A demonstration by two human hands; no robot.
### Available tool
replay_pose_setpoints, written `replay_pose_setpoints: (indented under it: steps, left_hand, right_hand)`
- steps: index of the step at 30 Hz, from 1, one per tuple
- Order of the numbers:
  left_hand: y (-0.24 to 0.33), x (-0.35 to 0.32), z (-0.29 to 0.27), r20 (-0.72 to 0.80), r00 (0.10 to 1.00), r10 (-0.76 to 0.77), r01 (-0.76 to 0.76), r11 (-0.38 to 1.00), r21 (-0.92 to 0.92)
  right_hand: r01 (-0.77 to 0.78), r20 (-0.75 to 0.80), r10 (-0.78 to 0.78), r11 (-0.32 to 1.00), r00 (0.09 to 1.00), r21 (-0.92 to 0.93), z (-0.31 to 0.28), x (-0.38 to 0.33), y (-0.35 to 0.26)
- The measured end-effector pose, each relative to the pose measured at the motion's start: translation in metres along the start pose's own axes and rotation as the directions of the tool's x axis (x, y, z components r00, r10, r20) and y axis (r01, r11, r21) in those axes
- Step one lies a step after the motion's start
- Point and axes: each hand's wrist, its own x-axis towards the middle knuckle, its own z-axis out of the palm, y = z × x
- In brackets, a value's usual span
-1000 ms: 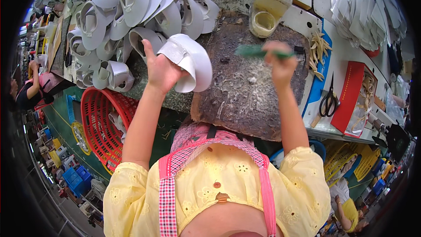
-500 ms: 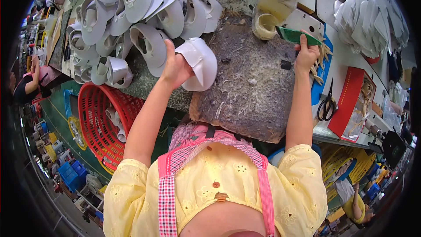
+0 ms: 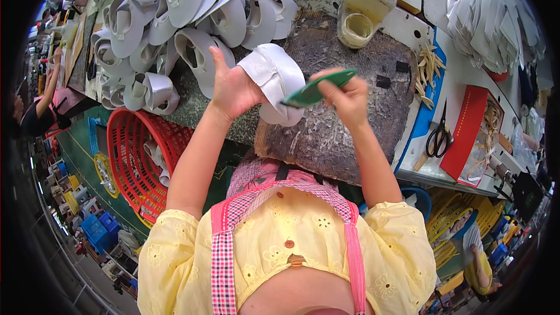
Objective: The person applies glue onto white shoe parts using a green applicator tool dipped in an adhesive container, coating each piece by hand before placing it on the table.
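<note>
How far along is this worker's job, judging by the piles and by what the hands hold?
Looks done or waiting, I cannot tell which: a big heap of white curved pieces on the bench, more in the red basket. In hand: the left hand holds one white piece while the right hand brings a green brush to it. Left: unclear; a white stack sits at right.

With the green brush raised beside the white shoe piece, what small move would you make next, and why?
Probably bring the green brush in the right hand down onto the white shoe piece held up by the left hand. Its tip already sits at the piece's edge, over the stained work mat.
</note>
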Motion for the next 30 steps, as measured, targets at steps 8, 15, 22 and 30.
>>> replay_pose_setpoints:
  steps: [8,15,22,30]
  left_hand:
    - [0.003,-0.011,0.001,-0.065,0.997,0.053,-0.052,0.998,0.02]
    - [0.005,-0.013,0.002,-0.077,0.995,0.07,-0.053,0.978,0.203]
    - [0.013,-0.022,-0.023,-0.169,0.974,0.152,0.09,0.425,0.901]
    - [-0.007,-0.007,-0.048,-0.213,0.975,0.061,0.221,-0.357,0.908]
  right_hand:
    - [0.071,0.032,-0.067,0.989,0.997,-0.133,-0.001,0.003,0.0]
    - [0.153,-0.027,-0.156,0.986,0.987,-0.067,0.006,-0.005,0.006]
    - [0.118,-0.339,-0.227,0.942,0.913,-0.314,-0.05,0.018,0.004]
    - [0.163,-0.377,-0.493,0.749,0.784,-0.642,-0.137,0.058,0.013]
